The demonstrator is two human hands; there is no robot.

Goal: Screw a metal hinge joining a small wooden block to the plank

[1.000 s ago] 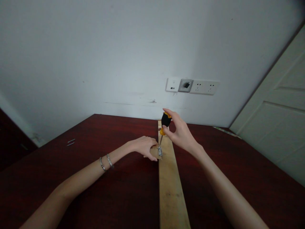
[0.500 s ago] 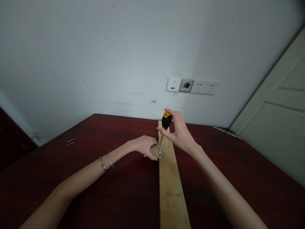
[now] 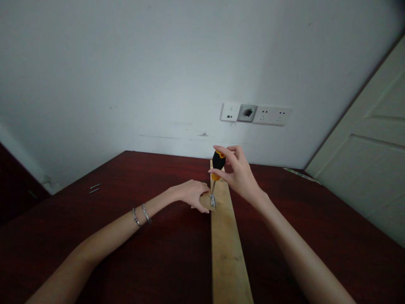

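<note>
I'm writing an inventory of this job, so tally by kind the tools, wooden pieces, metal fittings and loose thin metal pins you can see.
Tools: 1, the screwdriver
Wooden pieces: 2, the long board and the small tan piece in the left hand
Metal fittings: 1, the silver fitting
Thin metal pins: 2
Total: 6
</note>
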